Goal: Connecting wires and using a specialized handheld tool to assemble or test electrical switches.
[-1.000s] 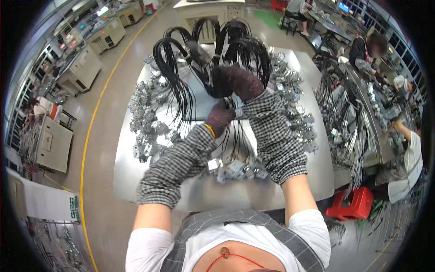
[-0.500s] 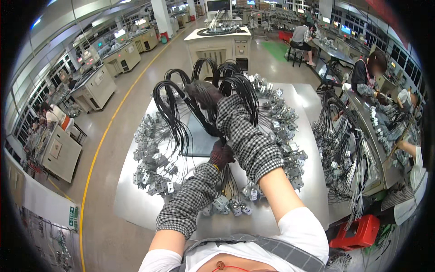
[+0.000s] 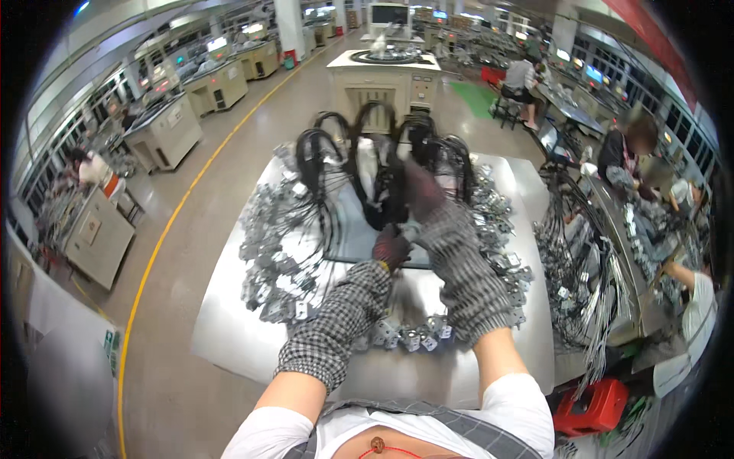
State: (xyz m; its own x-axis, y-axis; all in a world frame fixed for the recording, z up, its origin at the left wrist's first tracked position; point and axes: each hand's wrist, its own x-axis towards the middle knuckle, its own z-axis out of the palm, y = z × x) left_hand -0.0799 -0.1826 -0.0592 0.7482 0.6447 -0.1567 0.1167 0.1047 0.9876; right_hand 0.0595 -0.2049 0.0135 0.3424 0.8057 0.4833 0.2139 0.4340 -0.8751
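Note:
Bundles of black cable loops with several small metal connector pieces lie spread over a grey metal table. My right hand, in a dark glove with a checked sleeve cover, reaches to the middle of the table and is closed around a thick black cable bundle. My left hand, gloved the same way, is curled just below and nearer to me, fingers closed on the lower strands of that bundle. More connector pieces lie beneath my forearms.
A side bench on the right holds more hanging cable harnesses, with seated people behind it. A red crate stands at the table's near right corner. A cream cabinet stands beyond the table. A yellow floor line runs left.
My right hand has pushed further from me into the cable loops, and my left hand has followed it. The view has tilted up, showing more of the hall.

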